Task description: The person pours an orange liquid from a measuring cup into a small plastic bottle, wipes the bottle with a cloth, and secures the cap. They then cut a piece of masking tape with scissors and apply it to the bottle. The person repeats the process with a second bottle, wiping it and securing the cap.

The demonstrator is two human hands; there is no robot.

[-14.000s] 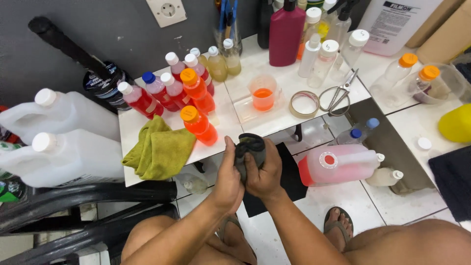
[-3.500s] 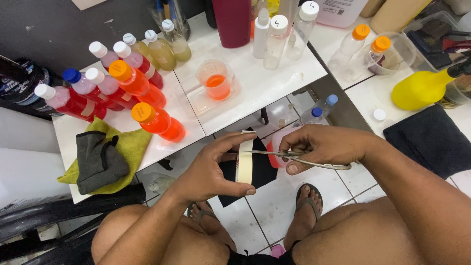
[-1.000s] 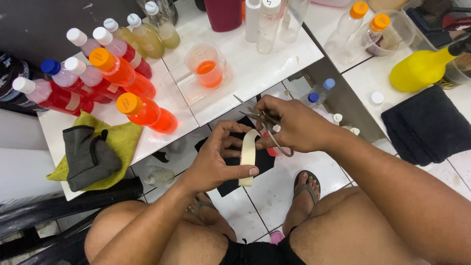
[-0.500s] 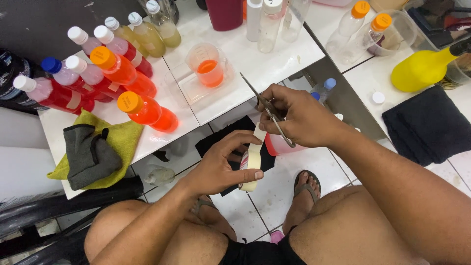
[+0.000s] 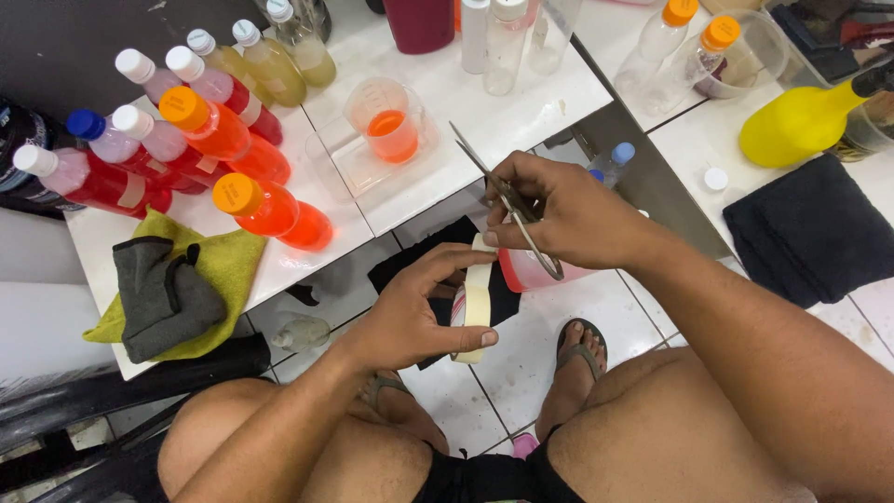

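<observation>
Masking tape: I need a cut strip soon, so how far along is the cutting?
Done: an end is pulled up off the tape roll, held in the left hand. In hand: the right hand holds the scissors beside that end. Left: no cut strip shows.

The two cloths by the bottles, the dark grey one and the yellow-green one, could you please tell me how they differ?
The dark grey cloth is bunched and folded, while the yellow-green cloth lies spread out flatter. The grey one sits on top; the yellow-green one lies beneath it, directly on the white table, with an edge hanging over the table's front. The grey one covers less area. Both lie at the table's left end, clear of both hands.
</observation>
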